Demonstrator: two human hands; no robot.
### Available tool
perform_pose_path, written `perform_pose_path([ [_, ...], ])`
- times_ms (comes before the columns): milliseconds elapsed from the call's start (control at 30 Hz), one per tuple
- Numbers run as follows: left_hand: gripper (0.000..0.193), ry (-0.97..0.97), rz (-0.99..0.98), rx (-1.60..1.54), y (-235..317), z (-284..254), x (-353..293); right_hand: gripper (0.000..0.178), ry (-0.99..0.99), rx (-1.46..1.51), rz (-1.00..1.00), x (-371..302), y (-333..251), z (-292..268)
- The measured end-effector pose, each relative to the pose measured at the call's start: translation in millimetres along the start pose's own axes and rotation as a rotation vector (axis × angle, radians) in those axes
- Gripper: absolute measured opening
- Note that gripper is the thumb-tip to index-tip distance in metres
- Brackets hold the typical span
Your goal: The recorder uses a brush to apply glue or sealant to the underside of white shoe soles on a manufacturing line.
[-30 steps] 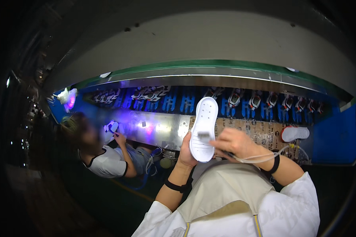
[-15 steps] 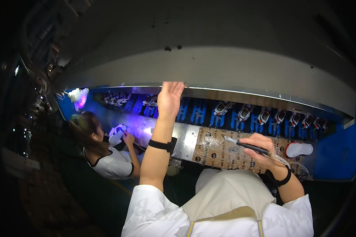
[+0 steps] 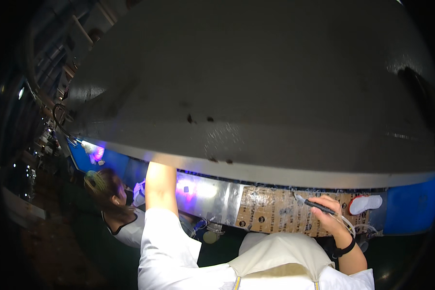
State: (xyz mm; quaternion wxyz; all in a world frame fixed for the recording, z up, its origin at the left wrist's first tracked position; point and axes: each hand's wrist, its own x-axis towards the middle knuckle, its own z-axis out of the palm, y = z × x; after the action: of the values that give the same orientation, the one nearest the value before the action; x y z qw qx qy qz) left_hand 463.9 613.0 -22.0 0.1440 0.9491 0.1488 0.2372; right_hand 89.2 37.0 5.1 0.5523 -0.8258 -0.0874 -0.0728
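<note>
My right hand (image 3: 329,212) is closed around a slim black-handled brush-like tool (image 3: 319,207). Its pale tip points left over the cardboard-covered bench, and clear tubing (image 3: 347,226) trails from its back end. Beyond the right hand, a shoe piece with a white sole face and red edge (image 3: 366,205) lies on the bench. My left forearm (image 3: 160,186) reaches up under the lip of a big grey metal hood. The hood hides my left hand, so its fingers and anything in them cannot be seen.
The hood (image 3: 256,172) spans the bench's far side. Brown printed cardboard (image 3: 275,212) covers part of the metal benchtop (image 3: 215,200). At left, a co-worker (image 3: 112,205) sits near a purple-glowing lamp (image 3: 93,150). A blue panel (image 3: 413,208) closes the right end.
My left hand has gone from the hood's edge to out of sight beneath it. The view has shifted, and the hood now covers the row of shoes on blue holders. The right hand keeps the tool.
</note>
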Motion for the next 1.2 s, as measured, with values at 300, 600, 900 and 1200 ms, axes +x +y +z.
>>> perform_pose_path([
  [300,0.027,0.228,-0.052,-0.219,-14,-8,1,0.031,-0.016,0.075,0.096,5,9,12],
  [600,0.042,0.734,-0.069,-0.761,-35,-103,-110,0.025,0.039,0.393,0.25,11,41,19],
  [900,0.039,-0.044,-0.641,-1.582,56,-114,-307,0.028,0.027,0.858,0.341,11,31,31],
  [1200,0.075,-1.197,-0.574,-2.254,174,-103,-421,0.024,-0.161,0.633,0.228,18,-19,31],
])
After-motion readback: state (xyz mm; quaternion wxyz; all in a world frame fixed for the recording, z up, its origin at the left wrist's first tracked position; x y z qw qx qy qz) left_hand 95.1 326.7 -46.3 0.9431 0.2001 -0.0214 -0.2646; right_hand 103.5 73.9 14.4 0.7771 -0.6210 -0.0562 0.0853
